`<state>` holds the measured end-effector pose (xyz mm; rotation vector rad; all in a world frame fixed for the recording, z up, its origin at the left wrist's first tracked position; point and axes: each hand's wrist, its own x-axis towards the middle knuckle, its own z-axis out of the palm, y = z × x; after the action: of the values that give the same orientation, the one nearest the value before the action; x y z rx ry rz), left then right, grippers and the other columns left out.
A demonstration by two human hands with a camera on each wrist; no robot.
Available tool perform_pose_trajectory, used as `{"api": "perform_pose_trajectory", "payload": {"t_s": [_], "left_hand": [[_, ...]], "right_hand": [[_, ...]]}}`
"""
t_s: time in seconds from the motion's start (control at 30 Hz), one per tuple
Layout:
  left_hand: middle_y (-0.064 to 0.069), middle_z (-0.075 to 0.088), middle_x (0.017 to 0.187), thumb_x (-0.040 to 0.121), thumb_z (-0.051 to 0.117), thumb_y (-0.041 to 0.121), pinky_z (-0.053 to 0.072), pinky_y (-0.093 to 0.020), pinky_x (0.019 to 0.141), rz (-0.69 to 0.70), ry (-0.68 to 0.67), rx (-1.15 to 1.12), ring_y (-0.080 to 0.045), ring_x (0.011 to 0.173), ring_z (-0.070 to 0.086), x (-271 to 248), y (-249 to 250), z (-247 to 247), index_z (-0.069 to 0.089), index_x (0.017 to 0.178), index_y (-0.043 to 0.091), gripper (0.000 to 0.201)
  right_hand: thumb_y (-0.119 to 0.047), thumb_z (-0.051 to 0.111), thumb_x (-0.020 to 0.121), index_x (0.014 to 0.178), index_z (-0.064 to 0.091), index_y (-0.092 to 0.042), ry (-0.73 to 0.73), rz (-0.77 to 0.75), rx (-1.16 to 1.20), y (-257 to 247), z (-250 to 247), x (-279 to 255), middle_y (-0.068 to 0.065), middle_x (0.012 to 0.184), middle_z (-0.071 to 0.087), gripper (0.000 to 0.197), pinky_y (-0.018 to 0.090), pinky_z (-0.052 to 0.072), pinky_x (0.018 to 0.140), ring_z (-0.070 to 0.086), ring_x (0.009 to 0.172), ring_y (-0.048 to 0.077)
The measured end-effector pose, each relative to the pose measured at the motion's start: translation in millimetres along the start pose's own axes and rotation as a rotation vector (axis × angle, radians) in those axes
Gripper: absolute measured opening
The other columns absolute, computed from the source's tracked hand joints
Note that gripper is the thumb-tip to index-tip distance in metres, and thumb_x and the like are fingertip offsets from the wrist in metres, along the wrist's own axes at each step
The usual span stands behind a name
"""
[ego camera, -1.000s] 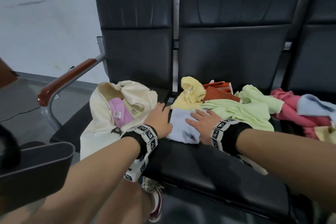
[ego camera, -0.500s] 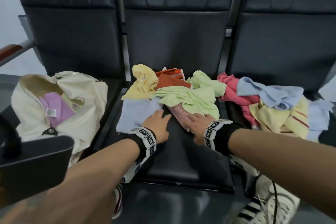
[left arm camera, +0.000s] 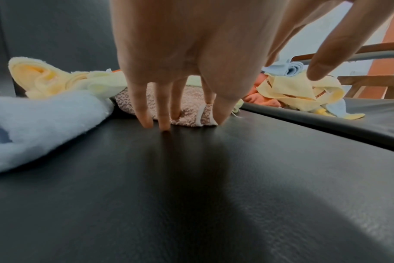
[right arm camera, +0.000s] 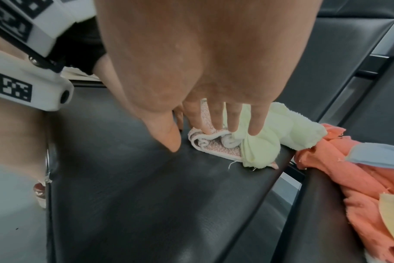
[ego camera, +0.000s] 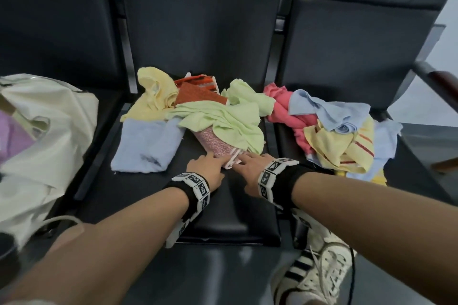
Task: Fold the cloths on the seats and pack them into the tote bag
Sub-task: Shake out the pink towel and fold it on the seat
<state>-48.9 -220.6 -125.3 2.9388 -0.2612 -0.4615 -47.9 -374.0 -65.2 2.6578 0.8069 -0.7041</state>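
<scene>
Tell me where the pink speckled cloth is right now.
Head view: pink speckled cloth on the middle seat, half under the green cloth, both hands' fingers at its near edge.

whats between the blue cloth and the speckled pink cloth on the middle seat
Bare black seat: the head view shows a dark gap between the blue cloth and the speckled pink cloth.

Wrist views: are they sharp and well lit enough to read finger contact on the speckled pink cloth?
Left wrist view: fingertips and speckled pink cloth fairly sharp, the palm a blurred mass, a dark shadow on the black seat beneath. Right wrist view: soft overall, palm blurred, the fingers on the cloth still readable. Head view: wide-angle bending of the seat backs, lighting even.
</scene>
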Motion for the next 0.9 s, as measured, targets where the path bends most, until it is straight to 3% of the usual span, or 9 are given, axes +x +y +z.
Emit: {"api": "perform_pose_trajectory", "payload": {"t_s": [0.13,0.2,0.33,0.43,0.53,0.63,0.77,0.83,0.9], "left_hand": [[-0.004,0.061,0.124,0.095,0.059,0.031,0.048,-0.039,0.095,-0.027,0.077,-0.045,-0.027,0.118,0.058,7.5,2.6,-5.5,0.059,0.13,0.032,0.035],[-0.007,0.066,0.118,0.095,0.06,0.024,0.049,-0.036,0.089,-0.089,0.104,-0.096,-0.029,0.111,0.062,9.5,3.7,-11.5,0.07,0.118,0.027,0.026],[-0.009,0.071,0.108,0.089,0.059,0.012,0.049,-0.035,0.09,-0.138,0.208,-0.263,-0.03,0.104,0.064,6.6,-1.7,-17.0,0.076,0.101,0.02,0.022],[-0.005,0.073,0.097,0.087,0.059,0.008,0.05,-0.035,0.086,-0.113,0.287,-0.388,-0.028,0.096,0.066,0.2,-3.7,-21.6,0.073,0.092,0.019,0.018],[-0.008,0.072,0.096,0.091,0.055,0.008,0.05,-0.036,0.084,-0.062,0.394,-0.473,-0.028,0.093,0.065,-5.7,-2.2,-40.3,0.068,0.098,0.015,0.015],[-0.008,0.071,0.095,0.093,0.057,0.008,0.05,-0.036,0.085,-0.022,0.487,-0.533,-0.025,0.091,0.064,-10.7,-1.9,-70.6,0.068,0.105,0.013,0.017],[-0.001,0.069,0.088,0.093,0.061,0.008,0.044,-0.024,0.076,0.031,0.588,-0.534,-0.016,0.08,0.061,-24.6,1.6,-113.7,0.07,0.104,0.013,0.016],[-0.001,0.07,0.095,0.093,0.06,0.007,0.045,-0.023,0.083,0.067,0.628,-0.513,-0.016,0.085,0.061,-34.0,3.6,-131.8,0.072,0.105,0.012,0.017],[-0.007,0.072,0.107,0.094,0.059,0.008,0.044,-0.028,0.094,0.077,0.649,-0.482,-0.022,0.1,0.063,-41.6,5.0,-148.8,0.073,0.109,0.01,0.021]], "right_hand": [[-0.03,0.072,0.082,0.154,0.017,-0.023,-0.013,0.002,-0.02,0.1,-3.4,2.0,0.003,0.16,0.017,0.091,0.043,0.028,0.112,0.017,0.147,0.023],[-0.031,0.07,0.082,0.151,0.024,-0.023,-0.007,0.015,-0.018,-0.7,-2.2,4.8,0.003,0.156,0.024,0.084,0.045,0.032,0.109,0.023,0.144,0.025],[-0.03,0.064,0.082,0.137,0.044,-0.021,0.021,0.018,-0.021,-1.9,-5.8,4.9,0.003,0.14,0.04,0.059,0.046,0.037,0.105,0.036,0.133,0.026],[-0.029,0.064,0.083,0.137,0.043,-0.024,0.042,0.021,-0.031,-3.0,-12.8,2.3,0.003,0.136,0.044,0.058,0.045,0.037,0.103,0.039,0.129,0.026],[-0.03,0.066,0.082,0.137,0.039,-0.024,0.122,0.053,-0.013,-2.4,-27.7,-1.9,0.004,0.133,0.05,0.062,0.043,0.038,0.101,0.043,0.126,0.026],[-0.028,0.061,0.086,0.13,0.041,-0.019,0.267,0.101,0.048,-0.5,-50.9,-7.4,0.006,0.126,0.058,0.049,0.04,0.04,0.092,0.051,0.119,0.028],[-0.04,0.048,0.097,0.122,0.05,-0.018,0.447,0.173,0.255,-1.5,-79.1,-15.4,0.006,0.111,0.064,0.034,0.033,0.041,0.074,0.062,0.104,0.029],[-0.043,0.041,0.1,0.115,0.058,-0.018,0.513,0.189,0.345,-1.5,-91.6,-21.5,0.006,0.105,0.064,0.034,0.031,0.042,0.072,0.063,0.102,0.028],[-0.043,0.042,0.099,0.106,0.067,-0.021,0.574,0.195,0.36,2.3,-106.6,-29.2,0.004,0.099,0.064,0.034,0.029,0.039,0.069,0.062,0.1,0.027]]}}
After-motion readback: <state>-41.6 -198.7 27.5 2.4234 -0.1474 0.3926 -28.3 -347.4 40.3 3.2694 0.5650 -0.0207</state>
